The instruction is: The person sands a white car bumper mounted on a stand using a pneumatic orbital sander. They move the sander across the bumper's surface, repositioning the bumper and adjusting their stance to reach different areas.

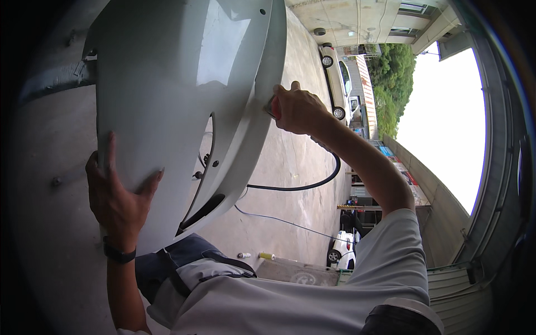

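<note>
A large pale grey car bumper (162,95) fills the upper left, with a slot-like opening and small round holes near its right side. My left hand (120,195) rests on the bumper's left edge, index finger and thumb spread over its face; the other fingers are partly hidden at the edge. My right hand (301,109) is closed around a sander, of which a red part (275,107) shows, held against the bumper's right edge. A black hose (312,187) curves from below that hand back behind the bumper. Most of the sander is hidden by my fingers.
A padded stand arm (61,78) reaches the bumper at the left. A thin blue hose (279,219) crosses the concrete floor. A bottle (244,255) and a yellow-ended roll (267,256) lie near my body. Parked cars (336,84) and buildings stand farther off.
</note>
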Available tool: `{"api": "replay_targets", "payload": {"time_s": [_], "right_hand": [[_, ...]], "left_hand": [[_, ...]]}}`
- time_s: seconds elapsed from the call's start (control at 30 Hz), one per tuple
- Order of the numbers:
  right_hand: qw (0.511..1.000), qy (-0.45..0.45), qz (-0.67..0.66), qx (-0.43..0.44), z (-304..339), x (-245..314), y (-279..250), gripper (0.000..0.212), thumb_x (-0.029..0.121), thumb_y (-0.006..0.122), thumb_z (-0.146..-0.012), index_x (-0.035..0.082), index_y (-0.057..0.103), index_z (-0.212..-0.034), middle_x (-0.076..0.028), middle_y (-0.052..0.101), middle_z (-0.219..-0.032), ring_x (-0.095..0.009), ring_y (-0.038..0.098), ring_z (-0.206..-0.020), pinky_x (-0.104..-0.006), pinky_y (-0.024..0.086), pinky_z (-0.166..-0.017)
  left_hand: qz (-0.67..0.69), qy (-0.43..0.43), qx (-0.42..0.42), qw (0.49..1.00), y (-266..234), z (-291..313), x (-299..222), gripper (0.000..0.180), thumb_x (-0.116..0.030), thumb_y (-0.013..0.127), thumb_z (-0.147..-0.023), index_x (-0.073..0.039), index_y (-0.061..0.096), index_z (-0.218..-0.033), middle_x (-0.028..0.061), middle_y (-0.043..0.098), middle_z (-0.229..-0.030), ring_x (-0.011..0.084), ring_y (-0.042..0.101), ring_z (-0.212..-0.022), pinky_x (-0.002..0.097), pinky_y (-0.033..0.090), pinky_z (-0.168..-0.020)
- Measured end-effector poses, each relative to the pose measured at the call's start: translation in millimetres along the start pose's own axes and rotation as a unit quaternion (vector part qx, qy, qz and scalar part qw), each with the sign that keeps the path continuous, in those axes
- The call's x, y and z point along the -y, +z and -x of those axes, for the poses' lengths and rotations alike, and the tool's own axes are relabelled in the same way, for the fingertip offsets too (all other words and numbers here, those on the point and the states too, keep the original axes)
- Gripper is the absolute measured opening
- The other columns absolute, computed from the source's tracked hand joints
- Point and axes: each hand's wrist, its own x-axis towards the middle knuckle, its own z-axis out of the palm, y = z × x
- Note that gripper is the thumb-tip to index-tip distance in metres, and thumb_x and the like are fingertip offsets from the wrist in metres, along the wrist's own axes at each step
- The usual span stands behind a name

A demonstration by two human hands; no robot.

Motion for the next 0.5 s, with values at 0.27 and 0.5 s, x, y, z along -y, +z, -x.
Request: {"api": "replay_targets", "payload": {"time_s": [0.27, 0.5], "right_hand": [[0.992, 0.028, 0.091, -0.087, -92, -31, -67, 0.072, 0.032, 0.080, -0.087, 0.014, 0.053, -0.151, -0.027, 0.067, -0.131, -0.039, 0.073, -0.116, -0.0492, 0.060, -0.100], [0.990, -0.036, 0.112, -0.076, -80, -35, -45, 0.079, 0.030, 0.084, -0.082, 0.011, 0.053, -0.152, -0.029, 0.068, -0.126, -0.043, 0.073, -0.115, -0.0510, 0.061, -0.099]], "left_hand": [[-0.017, 0.016, -0.005, 1.000, 5, 4, 6, 0.111, -0.067, 0.083, -0.083, -0.026, 0.028, -0.170, 0.0209, 0.051, -0.152, 0.0428, 0.058, -0.131, 0.0582, 0.062, -0.093], [-0.047, 0.063, -0.012, 0.997, 10, 11, 22, 0.111, -0.067, 0.083, -0.084, -0.022, 0.028, -0.169, 0.0156, 0.047, -0.162, 0.0438, 0.055, -0.136, 0.0593, 0.060, -0.099]]}}
